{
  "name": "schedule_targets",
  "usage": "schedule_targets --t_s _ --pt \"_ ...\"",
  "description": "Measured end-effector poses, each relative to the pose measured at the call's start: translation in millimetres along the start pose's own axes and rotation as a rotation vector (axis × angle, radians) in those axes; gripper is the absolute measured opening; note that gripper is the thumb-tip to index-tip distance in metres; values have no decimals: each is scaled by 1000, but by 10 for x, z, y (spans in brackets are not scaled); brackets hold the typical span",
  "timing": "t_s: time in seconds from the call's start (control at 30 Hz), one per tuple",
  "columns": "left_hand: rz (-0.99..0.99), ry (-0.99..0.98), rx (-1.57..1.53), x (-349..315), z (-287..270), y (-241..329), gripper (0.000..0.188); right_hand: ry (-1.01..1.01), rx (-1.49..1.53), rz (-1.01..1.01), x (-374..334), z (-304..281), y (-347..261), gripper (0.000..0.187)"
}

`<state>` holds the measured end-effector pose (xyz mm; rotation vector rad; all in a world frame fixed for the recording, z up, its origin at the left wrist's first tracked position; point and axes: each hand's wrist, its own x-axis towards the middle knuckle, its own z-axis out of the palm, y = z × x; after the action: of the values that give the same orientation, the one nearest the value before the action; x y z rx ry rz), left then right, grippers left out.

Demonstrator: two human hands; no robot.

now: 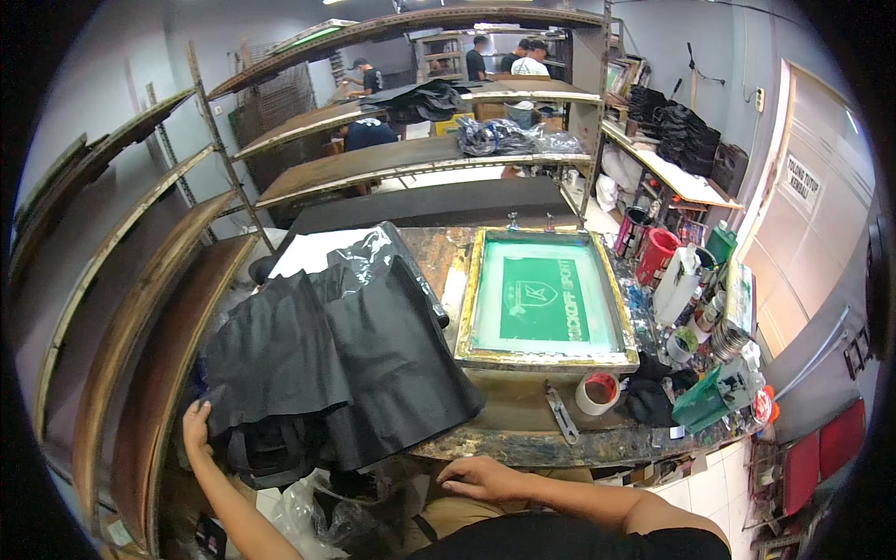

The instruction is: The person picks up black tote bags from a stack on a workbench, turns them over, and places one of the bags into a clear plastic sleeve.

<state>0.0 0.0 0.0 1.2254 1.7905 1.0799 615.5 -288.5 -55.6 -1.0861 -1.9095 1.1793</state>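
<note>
My left hand [196, 425] is closed on the lower left edge of a black fabric bag [275, 350], with its thumb and fingers partly behind the cloth. That bag overlaps another black bag [401, 364] on the left part of the worktable, and dark handles hang below it. My right hand [481, 478] is held low by the table's front edge, fingers loosely stretched and nothing in them. Ahead of it lies a screen-printing frame [551, 297] with a green stencilled mesh and a worn, yellowish rim, flat on the table.
Near the frame are a metal wrench [562, 413] and a roll of tape [597, 393]. Bottles and paint cans [658, 257] crowd the table's right side. Shelves [149, 355] stand at the left and back. Clear plastic [322, 513] hangs below the bags. Several people work far behind.
</note>
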Motion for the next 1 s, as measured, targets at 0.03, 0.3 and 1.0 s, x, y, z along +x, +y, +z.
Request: schedule_targets --t_s 0.03,0.3,1.0 --pt "41 55 -32 -203 123 361 73 6 -9 -22 47 9 -1 28" --pt "201 301 27 -187 -258 409 57 44 -56 -212 258 -35 -124 30" --pt "1299 -19 372 -2755 1986 1484 14 -35 47 41 46 79 -19 26"
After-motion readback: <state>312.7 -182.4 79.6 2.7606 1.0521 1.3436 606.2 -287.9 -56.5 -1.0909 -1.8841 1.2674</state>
